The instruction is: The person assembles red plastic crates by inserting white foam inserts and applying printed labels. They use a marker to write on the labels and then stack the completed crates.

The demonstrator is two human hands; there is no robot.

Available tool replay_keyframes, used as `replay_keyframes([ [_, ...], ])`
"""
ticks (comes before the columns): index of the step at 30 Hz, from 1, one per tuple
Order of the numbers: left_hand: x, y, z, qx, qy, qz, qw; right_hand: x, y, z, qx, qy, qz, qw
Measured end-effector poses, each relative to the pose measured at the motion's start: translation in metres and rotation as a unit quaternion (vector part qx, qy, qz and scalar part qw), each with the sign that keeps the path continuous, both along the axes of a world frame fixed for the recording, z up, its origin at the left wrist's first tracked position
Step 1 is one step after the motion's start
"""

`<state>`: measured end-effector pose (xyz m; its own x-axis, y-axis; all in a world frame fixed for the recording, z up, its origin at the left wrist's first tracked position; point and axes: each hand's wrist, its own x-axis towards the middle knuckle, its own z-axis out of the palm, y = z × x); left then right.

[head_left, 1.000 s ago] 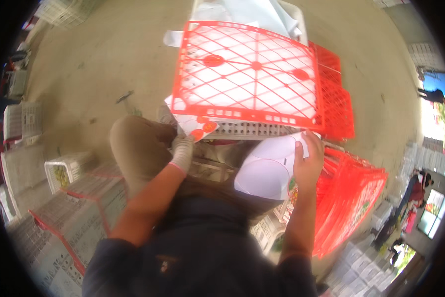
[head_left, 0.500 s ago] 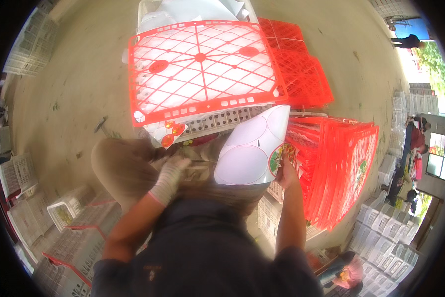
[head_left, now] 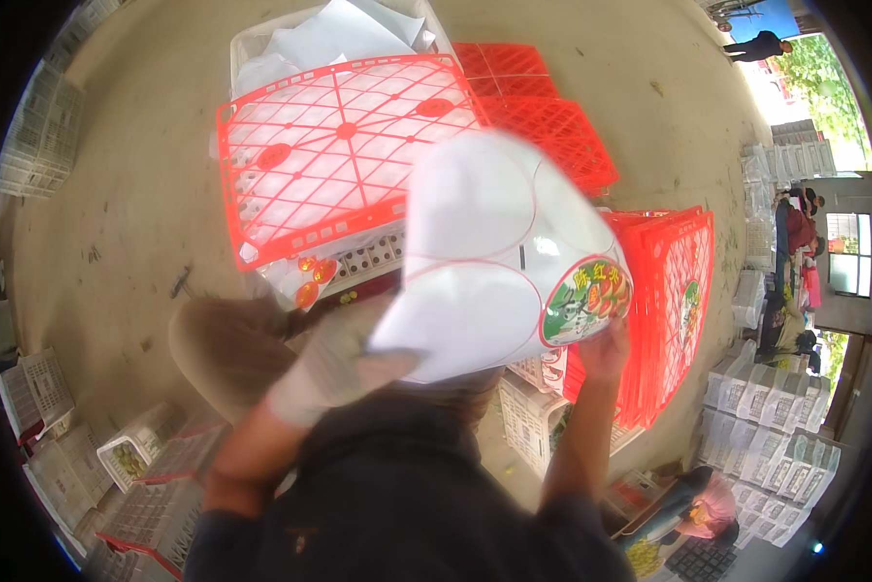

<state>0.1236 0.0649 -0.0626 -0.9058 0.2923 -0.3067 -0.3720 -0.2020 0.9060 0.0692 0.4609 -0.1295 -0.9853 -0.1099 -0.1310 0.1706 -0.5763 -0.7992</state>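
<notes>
A round label point(head_left: 589, 301) at the right edge of the white sheet point(head_left: 470, 315) is showing large yellow lettering on green, while a smaller green label point(head_left: 689, 307) on the red lids point(head_left: 671, 335) to the right and a mark point(head_left: 300, 540) on the near dark shirt point(head_left: 387, 485) are appearing too blurred to read.

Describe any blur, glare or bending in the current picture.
Head view: left hand smeared, white sheet soft along its top edge; head view: bright opening at upper right washed out; head view: crates at lower right tilted toward the dark fisheye rim.
</notes>
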Motion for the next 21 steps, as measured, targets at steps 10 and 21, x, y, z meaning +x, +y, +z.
replay_keyframes([
  [10,0.013,-0.022,0.029,0.056,0.219,0.443,0.868,-0.059,-0.207,0.071,0.28,0.114,0.071,0.95],
  [21,0.0,-0.053,0.019,-0.009,0.149,0.492,0.858,-0.05,-0.289,0.102,0.489,0.583,0.023,0.648],
])
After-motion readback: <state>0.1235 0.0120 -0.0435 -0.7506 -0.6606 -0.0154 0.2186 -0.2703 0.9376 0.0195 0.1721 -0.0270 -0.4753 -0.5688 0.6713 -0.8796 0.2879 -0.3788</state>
